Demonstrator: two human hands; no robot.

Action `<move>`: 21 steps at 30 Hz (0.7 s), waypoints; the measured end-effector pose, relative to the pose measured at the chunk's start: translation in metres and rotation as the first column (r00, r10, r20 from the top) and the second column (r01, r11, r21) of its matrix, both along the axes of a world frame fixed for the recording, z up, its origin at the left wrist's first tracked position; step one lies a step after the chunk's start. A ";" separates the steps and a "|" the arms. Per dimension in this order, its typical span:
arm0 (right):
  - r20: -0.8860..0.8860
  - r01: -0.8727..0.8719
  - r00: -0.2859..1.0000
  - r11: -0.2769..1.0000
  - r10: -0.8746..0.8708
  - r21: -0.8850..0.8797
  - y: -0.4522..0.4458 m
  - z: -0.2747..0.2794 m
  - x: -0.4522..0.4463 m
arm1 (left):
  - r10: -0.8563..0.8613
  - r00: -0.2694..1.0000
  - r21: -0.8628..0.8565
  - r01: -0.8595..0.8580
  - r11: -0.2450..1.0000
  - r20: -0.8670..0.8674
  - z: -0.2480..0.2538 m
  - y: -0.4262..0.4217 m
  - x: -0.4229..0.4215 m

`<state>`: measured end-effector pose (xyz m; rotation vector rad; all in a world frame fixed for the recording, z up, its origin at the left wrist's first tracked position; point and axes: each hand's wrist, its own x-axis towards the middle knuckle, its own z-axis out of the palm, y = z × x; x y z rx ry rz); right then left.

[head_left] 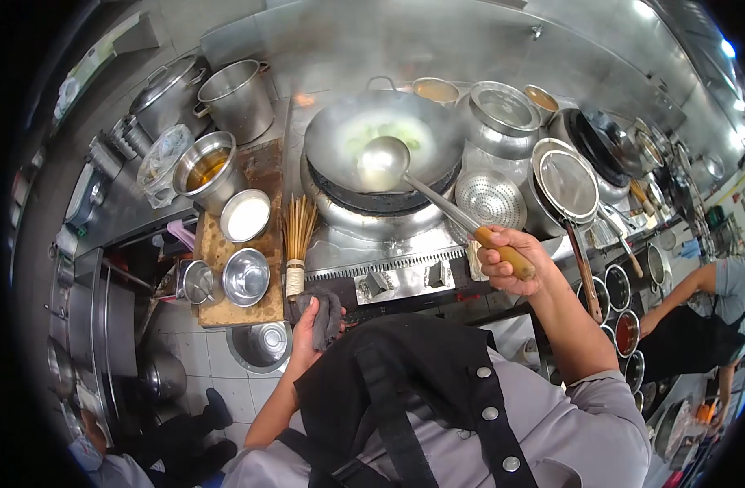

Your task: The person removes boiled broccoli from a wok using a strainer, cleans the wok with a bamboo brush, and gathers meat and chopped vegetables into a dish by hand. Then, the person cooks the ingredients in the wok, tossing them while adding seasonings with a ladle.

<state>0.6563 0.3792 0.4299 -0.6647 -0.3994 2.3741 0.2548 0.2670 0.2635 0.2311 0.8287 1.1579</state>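
My right hand (pixel 514 262) is wrapped round the wooden handle of a long ladle (pixel 384 163). The ladle's bowl is over a large wok (pixel 327 154), where steam rises from pale liquid with green pieces. Below the wok is a round burner ring (pixel 372 215) on the stove. My left hand (pixel 306 329) grips a dark grey cloth (pixel 328 319) near the stove's front edge, low beside a bamboo wok brush (pixel 297 244). A perforated skimmer (pixel 491 199) lies right of the wok.
On a wooden board (pixel 214 302) at left stand a pot of amber liquid (pixel 206 167), a bowl of white stuff (pixel 245 216) and a metal bowl (pixel 246 276). A mesh strainer (pixel 568 185) rests at right. Other people are at far right (pixel 697 325) and lower left (pixel 177 443).
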 end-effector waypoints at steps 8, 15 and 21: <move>-0.176 0.008 0.984 0.996 -0.024 -0.089 0.030 0.002 -0.041 | 0.059 0.998 0.013 -0.059 0.998 0.010 0.012 -0.007 -0.004; 0.595 -0.018 0.682 0.803 -0.426 0.596 0.070 -0.067 -0.084 | 0.039 0.999 -0.016 -0.039 0.999 0.035 0.024 -0.007 -0.002; 0.537 0.044 0.776 0.879 -0.329 0.475 0.091 -0.062 -0.080 | 0.042 0.999 -0.032 -0.041 0.999 0.006 0.015 -0.004 0.004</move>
